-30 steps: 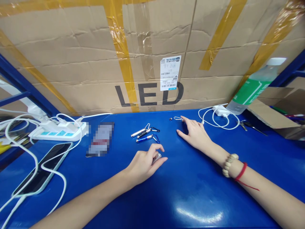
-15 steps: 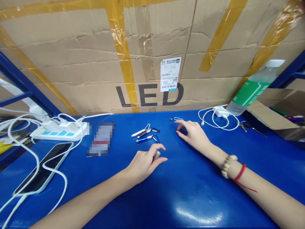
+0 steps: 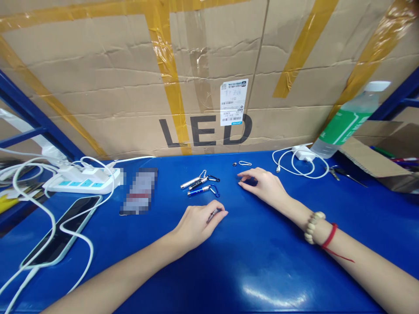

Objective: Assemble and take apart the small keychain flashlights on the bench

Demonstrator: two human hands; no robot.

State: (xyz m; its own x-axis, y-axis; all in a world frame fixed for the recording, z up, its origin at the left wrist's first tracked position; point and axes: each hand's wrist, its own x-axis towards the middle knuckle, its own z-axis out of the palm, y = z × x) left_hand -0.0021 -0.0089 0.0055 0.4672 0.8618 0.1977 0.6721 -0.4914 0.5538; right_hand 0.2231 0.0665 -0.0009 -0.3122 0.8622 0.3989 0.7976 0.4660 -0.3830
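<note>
My left hand (image 3: 199, 222) is closed just above the blue table, its thumb and forefinger curled round a small silvery piece (image 3: 213, 215) that is mostly hidden. Farther right, my right hand (image 3: 265, 183) rests near the table with thumb and forefinger brought close together; whatever lies between the tips is too small to make out. Between and behind the hands lie three keychain flashlights, a silver one (image 3: 191, 182), a black one (image 3: 199, 182) and a blue one (image 3: 199, 190), with carabiner clips. Beyond my right hand are a loose silver clip (image 3: 245, 163) and a tiny dark metal part (image 3: 234, 164).
At the left are a power strip (image 3: 81, 185), a phone (image 3: 62, 231) under white cables and a blurred-out flat object (image 3: 139, 192). A coiled charger cable (image 3: 303, 163), keys (image 3: 334, 173), a bottle (image 3: 347, 124) and an open carton (image 3: 369, 163) stand right. A large cardboard box (image 3: 124, 87) closes off the back.
The left thumb and forefinger have drawn together round the silvery piece. My right hand has shifted slightly left and its fingertips have come closer together, uncovering the loose clip.
</note>
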